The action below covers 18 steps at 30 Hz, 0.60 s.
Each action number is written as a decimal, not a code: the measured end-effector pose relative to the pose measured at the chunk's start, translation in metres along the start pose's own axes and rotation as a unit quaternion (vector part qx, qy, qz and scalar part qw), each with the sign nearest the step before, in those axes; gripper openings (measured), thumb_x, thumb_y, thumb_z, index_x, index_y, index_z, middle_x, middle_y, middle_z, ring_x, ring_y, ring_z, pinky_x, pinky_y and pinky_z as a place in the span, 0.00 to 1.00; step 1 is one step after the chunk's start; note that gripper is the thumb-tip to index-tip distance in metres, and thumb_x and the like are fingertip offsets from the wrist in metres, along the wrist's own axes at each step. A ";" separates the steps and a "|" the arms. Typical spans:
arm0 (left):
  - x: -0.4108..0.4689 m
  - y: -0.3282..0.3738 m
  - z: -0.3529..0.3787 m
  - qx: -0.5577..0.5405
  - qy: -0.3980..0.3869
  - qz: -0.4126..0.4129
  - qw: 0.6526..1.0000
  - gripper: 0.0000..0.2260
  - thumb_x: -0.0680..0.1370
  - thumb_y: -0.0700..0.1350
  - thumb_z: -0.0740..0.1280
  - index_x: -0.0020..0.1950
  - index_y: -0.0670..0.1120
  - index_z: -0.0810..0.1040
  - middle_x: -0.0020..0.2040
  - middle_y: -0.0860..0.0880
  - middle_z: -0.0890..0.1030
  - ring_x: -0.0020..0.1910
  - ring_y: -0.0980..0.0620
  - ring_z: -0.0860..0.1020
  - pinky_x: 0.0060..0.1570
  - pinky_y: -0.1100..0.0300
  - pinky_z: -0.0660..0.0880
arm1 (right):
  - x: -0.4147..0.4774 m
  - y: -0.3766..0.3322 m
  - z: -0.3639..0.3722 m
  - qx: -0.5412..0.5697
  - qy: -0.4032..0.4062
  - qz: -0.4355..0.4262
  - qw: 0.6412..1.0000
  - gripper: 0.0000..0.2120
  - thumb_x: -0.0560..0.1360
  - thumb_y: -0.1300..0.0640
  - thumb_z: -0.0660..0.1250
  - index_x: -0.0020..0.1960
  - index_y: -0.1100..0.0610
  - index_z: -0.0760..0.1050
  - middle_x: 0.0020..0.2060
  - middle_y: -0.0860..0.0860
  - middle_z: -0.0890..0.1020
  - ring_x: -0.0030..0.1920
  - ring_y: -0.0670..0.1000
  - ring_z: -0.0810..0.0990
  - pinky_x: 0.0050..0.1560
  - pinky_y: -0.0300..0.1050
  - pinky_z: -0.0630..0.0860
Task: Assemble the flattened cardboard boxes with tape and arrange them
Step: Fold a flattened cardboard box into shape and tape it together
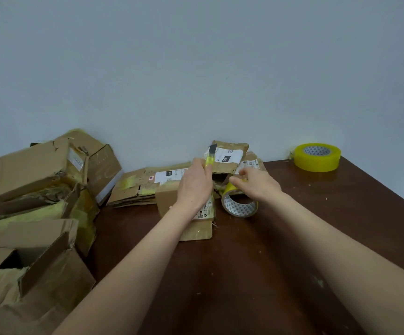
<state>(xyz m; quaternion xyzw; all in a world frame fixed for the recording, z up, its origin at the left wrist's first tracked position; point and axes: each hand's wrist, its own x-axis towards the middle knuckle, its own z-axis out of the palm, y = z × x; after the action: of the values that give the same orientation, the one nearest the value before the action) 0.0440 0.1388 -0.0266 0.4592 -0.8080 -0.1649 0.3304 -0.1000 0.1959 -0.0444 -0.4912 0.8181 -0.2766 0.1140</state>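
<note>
Head view, both hands over the far middle of the table point(244, 262).

Left hand point(194, 187): fingers curled around a yellow-handled knife point(210, 157), dark tip pointing up and away. The hand sits above the small cardboard box point(168, 197), which lies on the table directly under the palm and wrist; I can't tell whether hand and box are touching.

Right hand point(256, 183): fingertips narrowed to a pinch on the yellow tape strip point(231, 186) that comes off the nearly spent tape roll point(239, 206). The roll stands on edge on the table just below that hand, just right of the box. The knife is just left of the pinch, apart from the strip.

Flattened boxes point(135, 187) are stacked just behind and left of the small box, against the wall point(196, 68). More labelled cardboard point(230, 153) sits behind the two hands; it's partly hidden, so I can't tell its shape.

A pile of assembled boxes point(34, 170), several with yellow tape on them, fills the left side. A full tape roll point(317, 157) lies flat at the table's far right corner, well apart from both hands.
</note>
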 end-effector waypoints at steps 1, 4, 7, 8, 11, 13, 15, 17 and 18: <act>-0.003 -0.005 0.003 0.014 -0.013 -0.010 1.000 0.12 0.83 0.51 0.52 0.54 0.44 0.69 0.43 0.46 0.77 0.42 0.45 0.76 0.40 0.51 0.72 | 0.001 0.000 0.000 -0.003 -0.022 -0.003 1.000 0.22 0.77 0.39 0.61 0.64 0.50 0.74 0.59 0.50 0.79 0.60 0.53 0.76 0.50 0.46 0.70; -0.024 -0.025 0.006 0.044 -0.014 -0.003 0.999 0.11 0.83 0.51 0.52 0.51 0.45 0.66 0.37 0.47 0.76 0.36 0.47 0.75 0.34 0.52 0.70 | -0.001 0.003 -0.005 0.070 -0.084 -0.040 0.993 0.17 0.77 0.47 0.66 0.61 0.53 0.79 0.60 0.50 0.79 0.57 0.49 0.75 0.50 0.40 0.66; -0.042 -0.033 0.004 0.052 0.004 0.012 0.999 0.09 0.83 0.50 0.53 0.53 0.45 0.66 0.34 0.51 0.73 0.32 0.54 0.71 0.28 0.58 0.65 | -0.009 0.010 -0.011 0.130 -0.152 -0.053 0.978 0.13 0.77 0.49 0.66 0.59 0.51 0.80 0.60 0.48 0.78 0.51 0.46 0.74 0.51 0.39 0.66; -0.044 -0.032 0.004 0.057 0.008 0.016 0.998 0.09 0.83 0.50 0.53 0.53 0.45 0.67 0.34 0.52 0.72 0.32 0.53 0.72 0.29 0.57 0.66 | -0.011 0.013 -0.011 0.149 -0.151 -0.047 0.976 0.13 0.76 0.47 0.67 0.57 0.50 0.81 0.60 0.47 0.79 0.51 0.45 0.75 0.52 0.39 0.67; -0.045 -0.032 0.006 0.052 0.016 0.021 0.998 0.11 0.83 0.50 0.53 0.54 0.43 0.67 0.33 0.51 0.73 0.31 0.50 0.72 0.31 0.54 0.68 | -0.017 0.019 -0.009 0.152 -0.126 -0.051 0.979 0.17 0.75 0.42 0.67 0.56 0.52 0.82 0.55 0.48 0.81 0.48 0.44 0.77 0.46 0.37 0.70; -0.046 -0.034 0.005 0.049 0.014 0.022 0.998 0.11 0.83 0.50 0.52 0.53 0.43 0.67 0.33 0.50 0.73 0.32 0.49 0.72 0.32 0.53 0.68 | -0.020 0.021 -0.005 0.108 -0.108 -0.053 0.987 0.19 0.74 0.43 0.68 0.56 0.56 0.82 0.51 0.52 0.83 0.47 0.48 0.79 0.45 0.39 0.74; -0.050 -0.035 0.004 0.051 0.014 0.027 0.998 0.11 0.83 0.50 0.52 0.54 0.44 0.67 0.34 0.50 0.73 0.33 0.49 0.72 0.33 0.53 0.68 | -0.021 0.022 -0.001 0.072 -0.091 -0.041 0.992 0.20 0.72 0.42 0.69 0.54 0.57 0.82 0.48 0.54 0.84 0.49 0.52 0.81 0.51 0.46 0.78; -0.053 -0.034 0.002 0.049 0.015 0.034 0.998 0.11 0.83 0.50 0.52 0.53 0.44 0.67 0.34 0.50 0.73 0.33 0.50 0.72 0.34 0.53 0.68 | -0.021 0.020 0.000 0.046 -0.082 -0.038 0.995 0.16 0.71 0.41 0.68 0.50 0.53 0.82 0.46 0.52 0.83 0.50 0.53 0.80 0.54 0.50 0.78; -0.054 -0.035 0.001 0.047 0.012 0.032 0.998 0.10 0.83 0.50 0.52 0.53 0.44 0.66 0.34 0.51 0.73 0.33 0.51 0.71 0.35 0.53 0.68 | -0.022 0.018 -0.001 0.031 -0.085 -0.041 0.995 0.15 0.71 0.42 0.68 0.48 0.51 0.81 0.47 0.51 0.82 0.51 0.53 0.80 0.54 0.51 0.78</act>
<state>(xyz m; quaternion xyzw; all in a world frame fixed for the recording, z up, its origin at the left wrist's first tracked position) 0.0848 0.1667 -0.0676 0.4497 -0.8252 -0.1102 0.3235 -0.1028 0.2217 -0.0559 -0.5419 0.7759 -0.2635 0.1867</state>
